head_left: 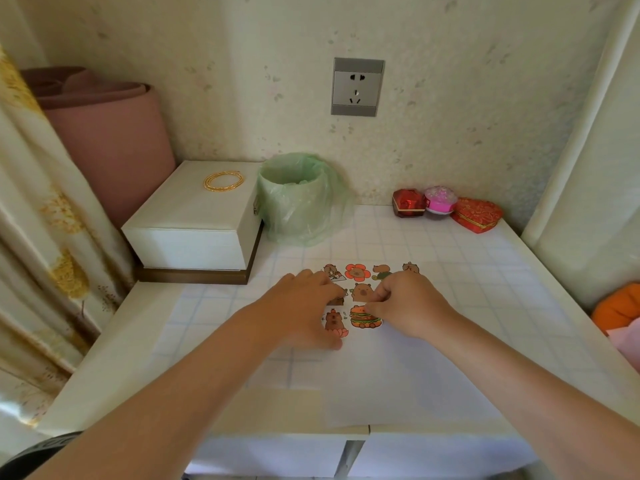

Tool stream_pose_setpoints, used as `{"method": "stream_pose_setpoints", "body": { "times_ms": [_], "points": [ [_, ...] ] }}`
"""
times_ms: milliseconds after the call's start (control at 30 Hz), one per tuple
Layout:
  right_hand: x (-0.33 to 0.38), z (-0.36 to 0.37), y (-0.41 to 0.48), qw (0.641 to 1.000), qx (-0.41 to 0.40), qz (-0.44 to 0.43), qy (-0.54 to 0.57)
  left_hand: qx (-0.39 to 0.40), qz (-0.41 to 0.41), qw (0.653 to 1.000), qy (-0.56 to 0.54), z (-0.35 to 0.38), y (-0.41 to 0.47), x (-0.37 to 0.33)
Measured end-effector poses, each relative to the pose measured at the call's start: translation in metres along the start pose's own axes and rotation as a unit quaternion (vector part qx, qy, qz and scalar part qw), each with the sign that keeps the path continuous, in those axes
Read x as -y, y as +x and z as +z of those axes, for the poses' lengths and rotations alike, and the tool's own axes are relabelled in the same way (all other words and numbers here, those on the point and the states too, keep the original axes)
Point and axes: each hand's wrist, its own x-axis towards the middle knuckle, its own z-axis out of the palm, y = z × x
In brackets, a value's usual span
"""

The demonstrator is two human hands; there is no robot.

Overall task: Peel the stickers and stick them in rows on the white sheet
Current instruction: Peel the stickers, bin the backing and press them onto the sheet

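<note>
A white sheet (398, 372) lies on the checked tabletop, carrying several cartoon capybara stickers in rows. A flower sticker (356, 271) sits in the far row and a burger sticker (363, 318) in the near row. My left hand (304, 306) rests flat on the sheet with its fingers spread over the stickers on the left, covering part of them. My right hand (405, 303) has its fingers curled, and its fingertips pinch at the edge of a capybara sticker (362, 292) in the middle row.
A white box (194, 220) with a gold bead chain (223, 180) on it stands at the back left. Beside it is a small bin with a green bag (294, 199). Red and pink gift boxes (446, 206) sit at the back right. A wall socket (356, 86) is above.
</note>
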Motion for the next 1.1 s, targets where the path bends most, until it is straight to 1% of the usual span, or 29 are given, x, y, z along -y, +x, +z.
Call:
{"method": "stream_pose_setpoints", "body": {
  "times_ms": [167,233,300,367,467,533,633,733,833,1000,1100],
  "points": [
    [0.006,-0.005,-0.002,0.994,-0.030,-0.011,-0.100,-0.009,0.059,0.997,-0.052,0.003,-0.004,-0.010],
    [0.009,-0.007,-0.003,0.987,-0.054,-0.016,-0.153,-0.016,0.067,0.995,-0.072,0.007,-0.005,-0.013],
    [0.012,-0.009,-0.006,0.977,-0.078,-0.032,-0.195,-0.029,0.068,0.995,-0.066,0.010,-0.003,-0.014],
    [0.009,-0.012,-0.010,0.976,-0.092,-0.048,-0.189,-0.039,0.066,0.995,-0.059,0.013,-0.002,-0.015],
    [-0.003,-0.014,-0.013,0.987,-0.065,-0.062,-0.136,-0.048,0.062,0.996,-0.029,0.016,-0.002,-0.016],
    [-0.013,-0.011,-0.015,0.987,-0.061,-0.092,-0.117,-0.055,0.056,0.997,-0.005,0.018,-0.003,-0.020],
    [-0.024,-0.006,-0.021,0.972,-0.084,-0.184,-0.123,-0.072,0.069,0.995,0.021,0.019,-0.007,-0.027],
    [-0.035,0.002,-0.028,0.949,-0.087,-0.249,-0.173,-0.084,0.082,0.993,0.029,0.022,-0.011,-0.031],
    [-0.043,0.008,-0.029,0.931,-0.104,-0.275,-0.218,-0.081,0.080,0.992,0.046,0.027,-0.012,-0.030],
    [-0.045,0.014,-0.031,0.922,-0.129,-0.289,-0.222,-0.042,0.059,0.991,0.109,0.042,-0.021,-0.037],
    [-0.046,0.016,-0.031,0.921,-0.140,-0.290,-0.221,-0.056,0.055,0.994,0.070,0.051,-0.027,-0.043]
  ]
}}
